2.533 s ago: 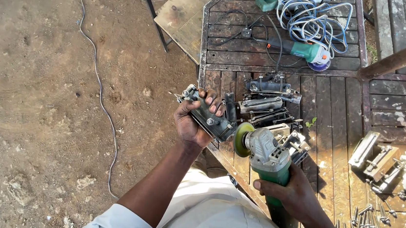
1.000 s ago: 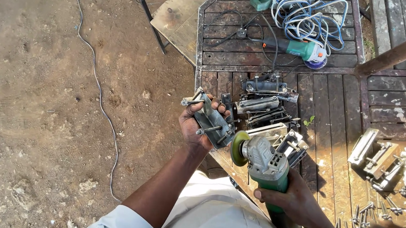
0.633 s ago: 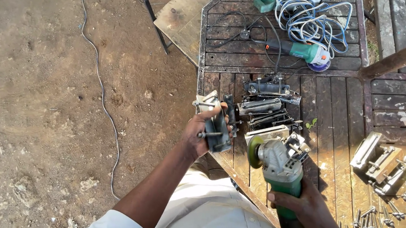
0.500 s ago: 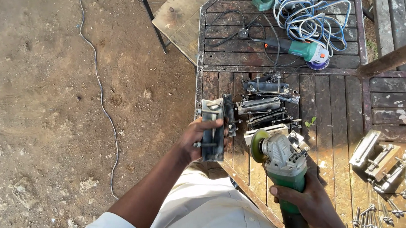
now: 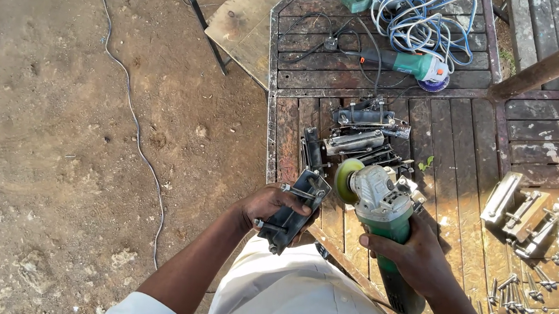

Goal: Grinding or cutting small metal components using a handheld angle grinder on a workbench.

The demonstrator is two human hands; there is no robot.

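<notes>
My left hand point(image 5: 263, 205) grips a dark metal bracket point(image 5: 298, 209) with bolts through it, held tilted just off the near left edge of the wooden workbench point(image 5: 456, 139). My right hand point(image 5: 416, 256) is wrapped around the green body of an angle grinder point(image 5: 384, 227). The grinder's grey head and yellow-green disc point(image 5: 346, 180) point away from me. The disc sits right beside the upper end of the bracket; I cannot tell whether they touch.
More dark bolted brackets point(image 5: 362, 134) lie stacked on the bench beyond the disc. A second green grinder point(image 5: 402, 63) and coiled pale cable point(image 5: 420, 14) lie at the far end. Bolts point(image 5: 524, 293) and grey clamps point(image 5: 514, 211) lie right. A cable point(image 5: 137, 124) trails over the dirt ground, left.
My left hand has turned the bracket and drawn it nearer to me. The grinder disc has come up close beside the bracket's upper end.
</notes>
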